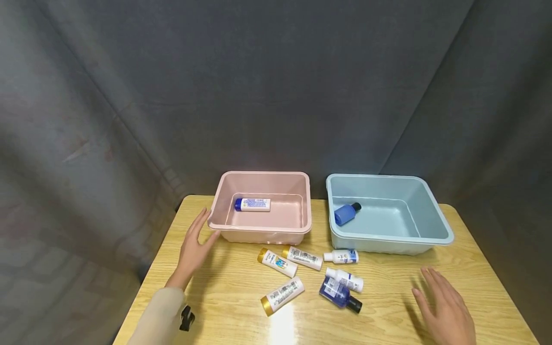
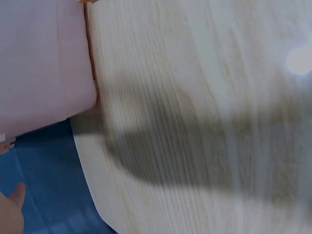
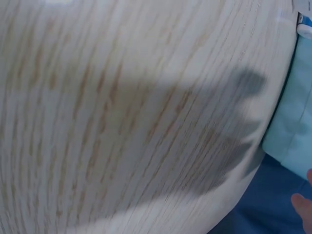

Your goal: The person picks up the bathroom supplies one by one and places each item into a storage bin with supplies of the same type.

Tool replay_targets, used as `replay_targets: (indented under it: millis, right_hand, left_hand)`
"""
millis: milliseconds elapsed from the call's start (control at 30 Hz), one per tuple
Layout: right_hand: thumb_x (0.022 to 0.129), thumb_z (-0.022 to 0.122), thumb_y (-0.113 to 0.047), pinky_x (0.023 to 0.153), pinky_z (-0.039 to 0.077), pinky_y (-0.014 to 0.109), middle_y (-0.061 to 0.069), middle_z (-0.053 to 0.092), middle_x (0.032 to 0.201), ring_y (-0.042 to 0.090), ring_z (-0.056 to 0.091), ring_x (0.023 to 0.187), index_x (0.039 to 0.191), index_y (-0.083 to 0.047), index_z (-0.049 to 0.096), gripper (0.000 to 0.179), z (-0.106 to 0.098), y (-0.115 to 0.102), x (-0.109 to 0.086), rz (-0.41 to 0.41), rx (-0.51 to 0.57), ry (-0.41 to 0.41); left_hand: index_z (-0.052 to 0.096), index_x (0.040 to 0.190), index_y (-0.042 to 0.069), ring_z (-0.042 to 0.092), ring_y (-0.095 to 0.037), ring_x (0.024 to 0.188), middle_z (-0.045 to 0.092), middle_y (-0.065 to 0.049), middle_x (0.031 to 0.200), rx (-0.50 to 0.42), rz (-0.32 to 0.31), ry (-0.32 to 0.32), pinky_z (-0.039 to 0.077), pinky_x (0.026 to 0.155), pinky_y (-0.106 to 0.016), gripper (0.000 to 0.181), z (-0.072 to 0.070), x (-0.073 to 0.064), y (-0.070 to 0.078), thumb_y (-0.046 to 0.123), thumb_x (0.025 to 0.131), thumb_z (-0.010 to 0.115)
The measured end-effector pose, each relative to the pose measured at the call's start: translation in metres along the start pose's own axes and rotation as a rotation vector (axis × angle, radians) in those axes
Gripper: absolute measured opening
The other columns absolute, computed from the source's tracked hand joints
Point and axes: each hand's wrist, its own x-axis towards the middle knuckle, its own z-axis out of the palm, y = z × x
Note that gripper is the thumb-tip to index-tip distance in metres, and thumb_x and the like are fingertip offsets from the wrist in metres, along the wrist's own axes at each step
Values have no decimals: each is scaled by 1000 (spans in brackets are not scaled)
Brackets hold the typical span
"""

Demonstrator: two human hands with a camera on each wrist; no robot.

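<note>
At the front left corner of a pink bin (image 1: 258, 235), my left hand (image 1: 194, 249) has its fingers spread, fingertips right at the rim. My right hand (image 1: 446, 306) is over the table in front of a light blue bin (image 1: 388, 243), fingers extended and nothing in them. A white bottle with a blue cap (image 1: 255, 205) lies inside the pink bin. Inside the light blue bin lies a blue bottle with a black cap (image 1: 345, 214). Only parts of the left fingers (image 2: 10, 214) and right fingers (image 3: 301, 207) show in the wrist views.
Between the hands lie three white bottles with gold caps (image 1: 282, 295), two small white bottles (image 1: 345, 279) and a dark blue bottle with a black cap (image 1: 335, 292) on the wooden table (image 1: 233, 306). A grey curtain (image 1: 276, 96) hangs behind the bins.
</note>
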Motion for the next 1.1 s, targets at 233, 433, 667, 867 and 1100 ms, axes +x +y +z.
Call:
replay_targets:
  millis: [233, 433, 667, 867, 1100]
  right_hand:
    - [101, 56, -26, 121, 8, 49, 25, 37, 152, 43, 27, 142, 155, -10, 33, 60, 1, -2, 0, 20, 10, -16]
    - [101, 57, -25, 121, 8, 45, 23, 38, 152, 42, 31, 141, 154, -12, 35, 59, 3, -2, -1, 9, 14, 0]
    - [99, 60, -23, 122, 8, 37, 21, 41, 151, 42, 35, 138, 152, -13, 39, 58, 6, -5, -3, -14, 28, 24]
    - [98, 63, -22, 121, 15, 41, 17, 43, 151, 39, 38, 137, 151, -14, 41, 59, 8, -8, -6, -29, 30, 30]
    - [93, 69, -21, 119, 19, 32, 12, 49, 147, 31, 44, 134, 149, -18, 46, 60, 18, -17, -8, -81, 43, 53]
  left_hand:
    - [43, 151, 18, 25, -35, 146, 30, -8, 160, -13, -24, 13, 21, 114, -61, 59, 5, 10, -1, 31, 97, 64]
    - [43, 151, 17, 25, -34, 146, 29, -8, 160, -34, -53, 4, 19, 116, -58, 61, 12, 17, -4, 30, 96, 66]
    - [44, 149, 10, 25, -32, 147, 29, -8, 160, -94, -79, 26, 20, 118, -52, 58, 20, 23, 2, 23, 97, 66]
    - [46, 148, 11, 24, -30, 147, 27, -4, 161, -101, -93, 34, 24, 117, -50, 59, 35, 28, 2, 23, 95, 68]
    - [45, 149, 14, 22, -26, 148, 25, 2, 162, -72, -112, 59, 20, 118, -52, 60, 37, 26, 0, 23, 95, 69]
